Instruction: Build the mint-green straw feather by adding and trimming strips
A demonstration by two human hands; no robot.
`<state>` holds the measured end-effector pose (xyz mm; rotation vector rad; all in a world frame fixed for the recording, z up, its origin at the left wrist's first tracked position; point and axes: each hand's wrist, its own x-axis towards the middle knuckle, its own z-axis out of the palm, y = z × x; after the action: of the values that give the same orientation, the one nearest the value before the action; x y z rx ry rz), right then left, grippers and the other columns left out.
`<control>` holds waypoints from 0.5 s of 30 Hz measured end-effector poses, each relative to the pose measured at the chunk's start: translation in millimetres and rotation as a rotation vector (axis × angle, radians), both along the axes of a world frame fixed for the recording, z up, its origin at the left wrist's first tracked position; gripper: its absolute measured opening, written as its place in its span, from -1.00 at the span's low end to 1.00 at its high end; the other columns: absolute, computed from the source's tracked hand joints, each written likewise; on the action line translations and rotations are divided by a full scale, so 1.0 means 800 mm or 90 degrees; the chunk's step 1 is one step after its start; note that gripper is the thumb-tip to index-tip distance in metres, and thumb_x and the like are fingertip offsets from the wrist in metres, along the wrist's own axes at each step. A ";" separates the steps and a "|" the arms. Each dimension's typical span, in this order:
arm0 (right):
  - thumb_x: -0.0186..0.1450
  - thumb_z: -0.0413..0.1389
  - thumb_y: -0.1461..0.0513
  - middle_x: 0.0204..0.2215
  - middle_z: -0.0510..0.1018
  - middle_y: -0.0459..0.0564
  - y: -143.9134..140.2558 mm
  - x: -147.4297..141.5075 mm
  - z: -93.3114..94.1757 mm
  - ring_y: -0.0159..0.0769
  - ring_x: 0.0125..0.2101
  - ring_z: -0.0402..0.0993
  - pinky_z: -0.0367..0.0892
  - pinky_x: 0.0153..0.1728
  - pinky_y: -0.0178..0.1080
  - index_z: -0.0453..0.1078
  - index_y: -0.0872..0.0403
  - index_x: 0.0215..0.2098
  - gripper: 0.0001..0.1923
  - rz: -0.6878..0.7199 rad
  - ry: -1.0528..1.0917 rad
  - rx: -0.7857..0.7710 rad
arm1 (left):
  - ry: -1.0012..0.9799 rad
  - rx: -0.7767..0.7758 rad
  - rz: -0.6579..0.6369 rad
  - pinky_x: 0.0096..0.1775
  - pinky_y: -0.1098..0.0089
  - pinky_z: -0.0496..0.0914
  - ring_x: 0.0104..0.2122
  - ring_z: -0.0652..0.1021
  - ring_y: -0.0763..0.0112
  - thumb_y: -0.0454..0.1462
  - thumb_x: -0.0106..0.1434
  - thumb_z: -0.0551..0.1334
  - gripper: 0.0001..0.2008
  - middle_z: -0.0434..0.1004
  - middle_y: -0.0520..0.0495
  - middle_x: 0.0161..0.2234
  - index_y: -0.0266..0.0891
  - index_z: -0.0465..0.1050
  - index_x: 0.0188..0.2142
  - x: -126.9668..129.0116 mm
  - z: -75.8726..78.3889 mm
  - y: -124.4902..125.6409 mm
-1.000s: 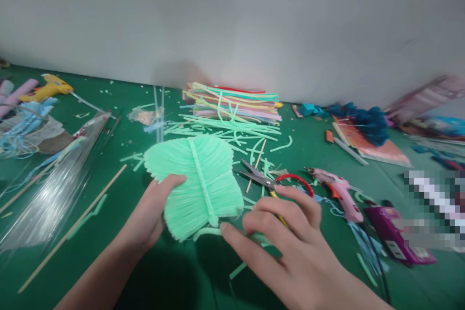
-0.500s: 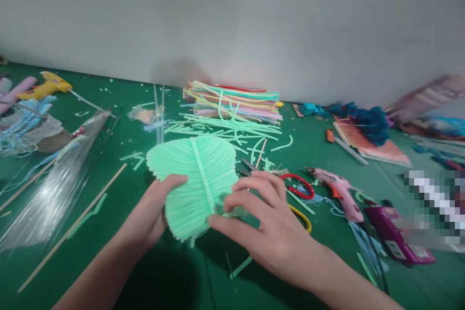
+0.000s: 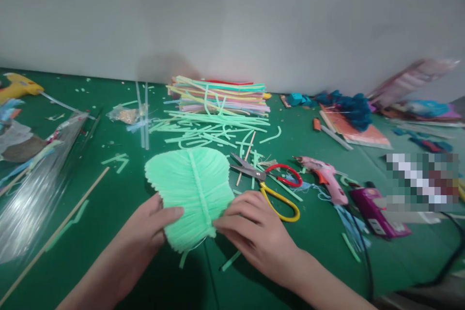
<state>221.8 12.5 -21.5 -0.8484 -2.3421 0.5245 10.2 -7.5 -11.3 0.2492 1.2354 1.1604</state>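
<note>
A mint-green leaf made of pipe cleaners (image 3: 189, 189), with a raised midrib down its middle, is held up over the table. My left hand (image 3: 152, 225) grips its lower left edge, thumb on the top face and fingers behind. At the lower right edge, the fingers of my right hand (image 3: 254, 232) are closed on the leaf near the end of the midrib; their tips are partly hidden. Short green ends stick out below the leaf. Scissors with one red and one yellow handle (image 3: 281, 208) lie spread on the table just beyond my right hand.
Behind the leaf lies a pile of coloured pipe cleaners (image 3: 221, 97) with loose green pieces. A pink glue gun (image 3: 327, 177) and a purple box (image 3: 378, 213) are at right. On the left are a yellow glue gun (image 3: 22, 86), clear plastic wrap (image 3: 47, 174) and a wooden stick (image 3: 58, 230).
My right hand's fingers have drawn together and lowered along the leaf's right edge, uncovering the scissors. The leaf sits slightly lower, and the view has shifted to the right.
</note>
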 end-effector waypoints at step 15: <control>0.37 0.03 0.29 -0.45 0.53 -0.09 -0.010 -0.016 -0.030 -0.35 -0.36 0.36 0.14 -0.18 -0.16 0.43 0.09 -0.24 -0.87 -0.019 -0.029 -0.061 | 0.479 0.077 -0.014 -0.19 0.30 0.46 -0.02 0.48 -0.02 -0.27 -0.13 0.49 -0.37 0.49 -0.10 -0.09 -0.04 0.46 -0.01 0.042 -0.031 -0.053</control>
<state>209.2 4.4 -45.4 -0.9470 -2.3572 0.6141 43.9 -50.1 -36.3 0.8431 1.8021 1.1604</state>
